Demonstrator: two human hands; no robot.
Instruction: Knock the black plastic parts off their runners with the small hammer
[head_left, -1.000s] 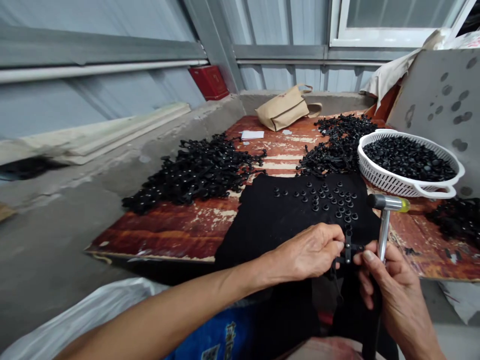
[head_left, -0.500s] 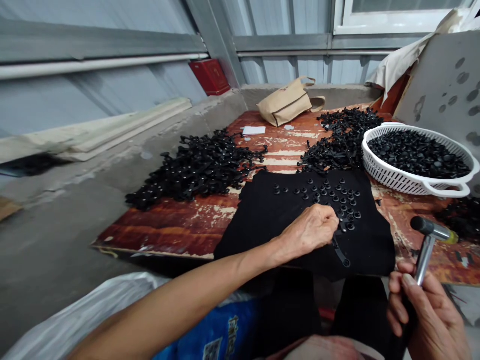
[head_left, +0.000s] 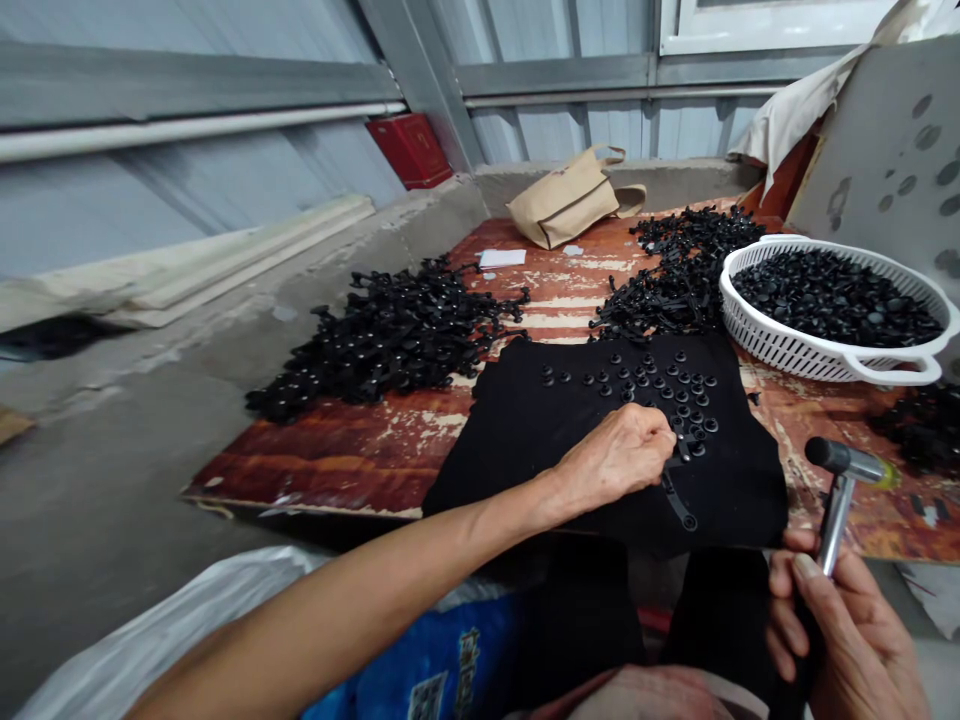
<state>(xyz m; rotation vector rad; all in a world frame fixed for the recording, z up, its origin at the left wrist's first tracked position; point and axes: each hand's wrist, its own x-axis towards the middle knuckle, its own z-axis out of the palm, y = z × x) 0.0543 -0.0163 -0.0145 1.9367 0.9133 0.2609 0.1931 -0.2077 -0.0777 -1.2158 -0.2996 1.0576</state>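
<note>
My left hand [head_left: 619, 455] rests on a black cloth [head_left: 525, 440] and pinches a black plastic strap piece [head_left: 679, 505] lying on it. Several small black caps [head_left: 660, 385] are scattered on the cloth just beyond the fingers. My right hand [head_left: 840, 630] is at the lower right, off the board's front edge, closed around the handle of a small metal hammer [head_left: 844, 470] whose head points up above the board.
A white basket [head_left: 825, 350] full of black caps stands at the right. Piles of black strap pieces lie at left [head_left: 390, 335] and behind the cloth [head_left: 675, 270]. A tan bag [head_left: 566, 205] and a red box [head_left: 409, 148] sit at the back of the worn red board [head_left: 337, 460].
My right hand with the hammer pulled back from the strap piece to the lower right. My left hand moved the piece forward onto the cloth, near the caps.
</note>
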